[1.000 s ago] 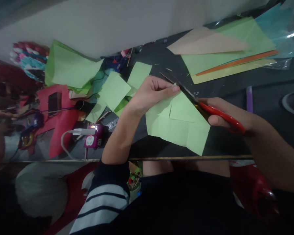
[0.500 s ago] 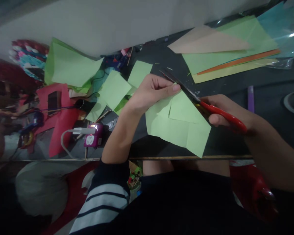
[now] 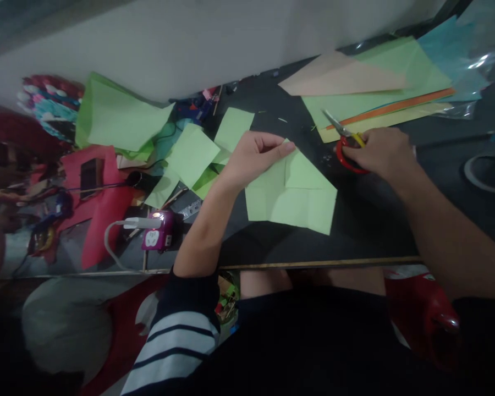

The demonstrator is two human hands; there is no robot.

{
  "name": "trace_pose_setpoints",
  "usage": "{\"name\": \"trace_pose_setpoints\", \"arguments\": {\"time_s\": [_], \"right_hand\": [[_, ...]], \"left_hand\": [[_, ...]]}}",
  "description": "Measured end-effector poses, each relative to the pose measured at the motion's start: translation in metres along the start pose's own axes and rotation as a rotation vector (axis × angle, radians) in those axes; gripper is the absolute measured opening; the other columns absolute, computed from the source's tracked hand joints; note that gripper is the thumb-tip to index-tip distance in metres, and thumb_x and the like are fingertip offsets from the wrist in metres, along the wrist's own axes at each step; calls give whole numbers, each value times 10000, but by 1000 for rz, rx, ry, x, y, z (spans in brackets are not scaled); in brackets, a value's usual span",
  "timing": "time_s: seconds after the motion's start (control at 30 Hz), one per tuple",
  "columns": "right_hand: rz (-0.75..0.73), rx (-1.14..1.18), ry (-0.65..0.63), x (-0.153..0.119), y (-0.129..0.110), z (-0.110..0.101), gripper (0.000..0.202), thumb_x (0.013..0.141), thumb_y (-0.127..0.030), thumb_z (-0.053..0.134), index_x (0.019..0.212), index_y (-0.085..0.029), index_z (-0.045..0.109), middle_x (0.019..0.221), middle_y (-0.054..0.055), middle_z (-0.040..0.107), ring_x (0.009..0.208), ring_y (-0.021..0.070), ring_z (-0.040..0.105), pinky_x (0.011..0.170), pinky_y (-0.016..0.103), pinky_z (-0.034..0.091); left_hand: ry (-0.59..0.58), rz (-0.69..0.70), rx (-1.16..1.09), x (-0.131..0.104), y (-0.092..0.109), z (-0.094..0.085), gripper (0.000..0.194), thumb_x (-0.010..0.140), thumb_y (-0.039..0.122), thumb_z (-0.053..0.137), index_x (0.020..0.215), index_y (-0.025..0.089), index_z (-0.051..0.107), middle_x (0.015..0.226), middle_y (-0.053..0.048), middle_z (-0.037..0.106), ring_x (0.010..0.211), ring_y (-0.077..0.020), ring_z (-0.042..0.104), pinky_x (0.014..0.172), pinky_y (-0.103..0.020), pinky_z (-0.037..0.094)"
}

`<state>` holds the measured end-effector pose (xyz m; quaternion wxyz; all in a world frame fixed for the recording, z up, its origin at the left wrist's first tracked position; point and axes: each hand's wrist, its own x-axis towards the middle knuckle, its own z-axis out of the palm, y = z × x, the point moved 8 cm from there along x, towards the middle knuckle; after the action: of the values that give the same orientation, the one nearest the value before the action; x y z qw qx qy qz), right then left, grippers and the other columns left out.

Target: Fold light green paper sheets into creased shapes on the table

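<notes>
My left hand (image 3: 258, 157) pinches the upper edge of a light green paper (image 3: 291, 203), which has cut slits and fold lines. To its right, apart from the paper, my right hand (image 3: 381, 151) is closed on a pair of scissors (image 3: 350, 157) with red and yellow handles. The blades point up and to the left, near the stacked coloured sheets. More light green paper pieces (image 3: 193, 154) lie to the left of my left hand.
Coloured paper sheets (image 3: 367, 104) lie at the back right, with a roll of tape (image 3: 474, 176) at the far right. A purple power adapter (image 3: 159, 234) with a white plug stands left. Red paper (image 3: 107, 214) and a larger green sheet (image 3: 124, 115) lie beyond.
My right hand has drawn the scissors away from the paper's edge, up and to the right, and turned them. My left hand still pinches the paper.
</notes>
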<state>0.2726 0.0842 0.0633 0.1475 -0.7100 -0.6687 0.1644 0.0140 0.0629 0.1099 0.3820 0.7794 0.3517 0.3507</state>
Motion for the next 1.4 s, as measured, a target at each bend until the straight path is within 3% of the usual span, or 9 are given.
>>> {"name": "trace_pose_setpoints", "arguments": {"time_s": [0.1,0.2,0.37,0.53,0.7,0.9,1.03,1.17,1.4], "right_hand": [[118,-248,77,-8,6,-7,264,950,-352,760,942,-93,711,1036,279,738,1058,349,675,975,508,468],[-162,-173,234,-27,-25,-11,469,926,-205,720,1345,-3,663,1467,389,623,1439,454,556,1223,602,364],[-882,39,-34,-73,-80,33,440,1113,-214,465,1476,-360,665,1627,24,631,1565,247,533,1311,568,401],[-1092,51,-56,-85,-89,60,520,1170,-154,289,1467,-272,699,1488,29,730,1516,193,587,1283,492,490],[-879,-313,-98,-74,-86,75,517,1081,-55,332,1454,-50,690,1475,204,716,1422,330,672,1142,520,584],[-514,-534,-66,-75,-89,60,419,1023,-90,445,1287,-6,759,1334,268,770,1203,394,711,930,507,585],[-681,-482,1,-77,-93,57,379,1030,-133,467,1066,-144,844,1023,167,845,1065,364,727,872,494,562],[-999,-108,-115,-76,-80,63,265,999,-393,678,1094,-248,878,1106,86,866,1046,313,773,936,467,586],[-813,127,-12,-49,-49,76,319,1030,-388,624,1199,-258,861,1459,84,753,1346,330,716,1131,549,574]], "left_hand": [[-44,-52,40,0,-22,4,631,990,724,632,592,245,535,509,51,348,510,-108,388,550,-308,395],[-62,-104,51,-1,-41,6,648,998,732,595,587,246,470,511,68,308,483,-87,323,522,-287,345],[-42,-111,35,0,-50,11,613,995,715,597,618,239,510,527,58,372,489,-91,349,497,-267,345],[12,-79,178,3,-60,4,603,1016,768,520,922,218,747,873,-84,776,864,-223,730,778,-345,606],[55,28,433,-14,-50,-7,794,982,847,503,1442,221,666,1555,-173,672,1480,-355,600,1214,-487,513],[-290,260,590,-49,-37,62,781,994,718,641,1523,144,624,1486,-212,718,1416,-354,676,1183,-495,553],[-320,266,647,-52,-52,73,403,1107,460,563,1301,179,775,1293,-149,826,1257,-304,776,1041,-436,627],[-374,293,454,-50,-59,59,272,1074,271,615,1254,250,816,1320,-98,827,1283,-257,769,1095,-407,617],[-467,142,137,-45,-73,44,297,1084,237,567,1226,261,826,1412,-102,784,1285,-215,762,1076,-367,611]]}}
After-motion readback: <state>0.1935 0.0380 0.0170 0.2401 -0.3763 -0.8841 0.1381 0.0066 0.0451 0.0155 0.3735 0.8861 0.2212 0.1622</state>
